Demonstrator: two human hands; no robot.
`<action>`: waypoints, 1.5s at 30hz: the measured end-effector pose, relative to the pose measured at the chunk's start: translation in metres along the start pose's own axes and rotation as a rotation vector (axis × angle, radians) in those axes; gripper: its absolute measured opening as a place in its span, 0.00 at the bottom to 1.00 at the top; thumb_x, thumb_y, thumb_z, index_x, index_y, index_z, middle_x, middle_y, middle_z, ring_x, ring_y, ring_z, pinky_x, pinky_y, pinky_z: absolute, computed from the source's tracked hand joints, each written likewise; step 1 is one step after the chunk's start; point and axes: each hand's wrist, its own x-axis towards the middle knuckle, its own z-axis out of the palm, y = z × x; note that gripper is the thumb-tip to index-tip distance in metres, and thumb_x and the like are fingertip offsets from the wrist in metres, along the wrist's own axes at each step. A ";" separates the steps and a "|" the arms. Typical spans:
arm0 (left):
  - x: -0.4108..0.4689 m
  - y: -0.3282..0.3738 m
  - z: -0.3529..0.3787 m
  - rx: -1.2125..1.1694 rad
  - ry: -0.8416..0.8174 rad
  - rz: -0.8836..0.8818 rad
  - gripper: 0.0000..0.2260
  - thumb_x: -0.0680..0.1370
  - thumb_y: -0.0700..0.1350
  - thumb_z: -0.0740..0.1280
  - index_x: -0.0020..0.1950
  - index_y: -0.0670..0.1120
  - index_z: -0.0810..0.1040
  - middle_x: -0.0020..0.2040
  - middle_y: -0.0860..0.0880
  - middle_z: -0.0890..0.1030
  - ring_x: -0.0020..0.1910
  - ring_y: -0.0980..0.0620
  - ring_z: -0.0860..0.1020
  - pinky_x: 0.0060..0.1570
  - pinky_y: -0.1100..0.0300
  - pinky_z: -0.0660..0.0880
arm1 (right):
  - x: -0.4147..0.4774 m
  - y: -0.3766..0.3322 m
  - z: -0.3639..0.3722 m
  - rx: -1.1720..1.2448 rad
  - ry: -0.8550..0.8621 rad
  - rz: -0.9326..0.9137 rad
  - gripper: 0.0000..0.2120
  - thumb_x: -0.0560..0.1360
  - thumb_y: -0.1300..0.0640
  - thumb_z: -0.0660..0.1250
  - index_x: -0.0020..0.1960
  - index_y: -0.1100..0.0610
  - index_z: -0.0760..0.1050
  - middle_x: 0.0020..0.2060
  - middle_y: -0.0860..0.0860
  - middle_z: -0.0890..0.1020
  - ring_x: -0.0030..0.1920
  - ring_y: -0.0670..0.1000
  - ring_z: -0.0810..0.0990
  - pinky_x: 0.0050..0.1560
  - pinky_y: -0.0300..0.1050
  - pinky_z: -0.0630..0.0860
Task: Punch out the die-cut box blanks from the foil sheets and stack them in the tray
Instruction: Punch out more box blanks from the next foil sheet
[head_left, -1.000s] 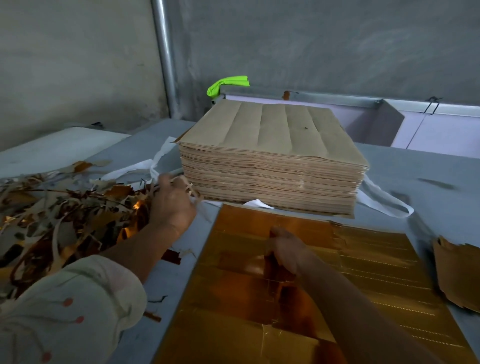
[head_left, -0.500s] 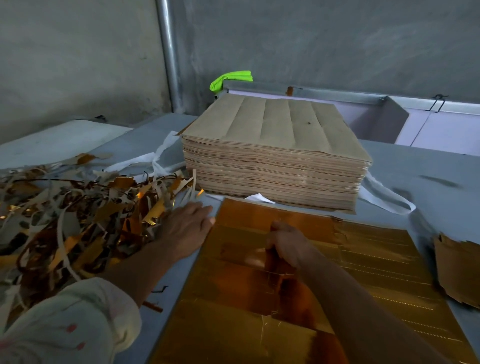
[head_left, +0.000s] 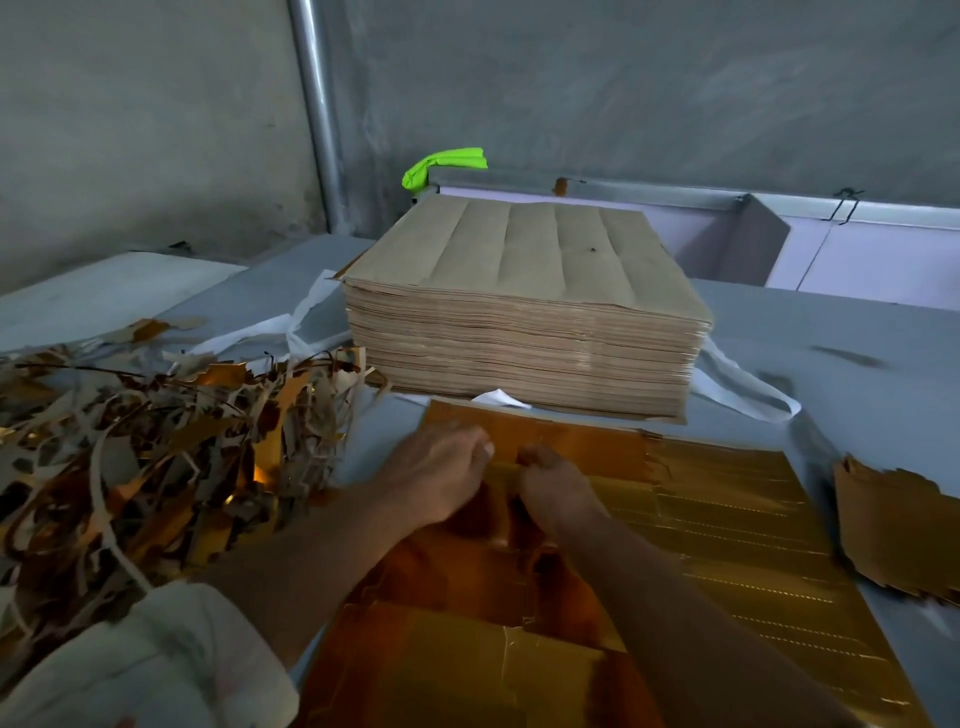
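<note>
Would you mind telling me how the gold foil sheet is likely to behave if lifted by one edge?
The gold foil sheet looks thin and wide, so it would probably sag rather than stay flat. Its glossy, reflecting face may be slippery. It is already torn along cut lines by the right hand, so it could rip further.

a grey table (head_left: 831, 332) runs back to a rough grey wall (head_left: 623, 93). a metal pipe (head_left: 317, 119) stands upright against the wall behind the table's far left corner. something bright green (head_left: 447, 162), crumpled, sits near the far edge; what it is cannot be told. a pale board (head_left: 104, 291) lies flat along the left edge. white straps trail loosely over the table, one left of the middle (head_left: 306, 322), one right of it (head_left: 743, 387). a dark smear (head_left: 847, 356) marks the right side.
</note>
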 end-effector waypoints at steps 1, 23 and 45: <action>0.001 0.002 0.002 0.004 -0.042 -0.013 0.15 0.85 0.54 0.53 0.63 0.51 0.75 0.55 0.51 0.76 0.51 0.55 0.72 0.51 0.58 0.68 | -0.001 0.001 0.002 -0.018 0.015 -0.009 0.19 0.80 0.53 0.62 0.71 0.47 0.67 0.49 0.51 0.77 0.38 0.50 0.80 0.23 0.37 0.72; -0.013 0.034 0.036 0.018 0.013 -0.246 0.30 0.81 0.66 0.46 0.81 0.55 0.52 0.82 0.47 0.51 0.80 0.45 0.47 0.77 0.45 0.47 | -0.045 0.001 -0.116 -0.005 0.144 -0.055 0.10 0.80 0.61 0.63 0.56 0.49 0.77 0.45 0.53 0.79 0.38 0.49 0.75 0.35 0.41 0.71; -0.018 0.036 0.058 0.195 0.013 -0.271 0.33 0.79 0.69 0.43 0.81 0.56 0.47 0.82 0.47 0.51 0.80 0.44 0.47 0.77 0.44 0.47 | -0.052 0.059 -0.268 -0.428 0.583 0.137 0.14 0.79 0.65 0.60 0.63 0.69 0.74 0.58 0.66 0.79 0.60 0.65 0.78 0.58 0.54 0.78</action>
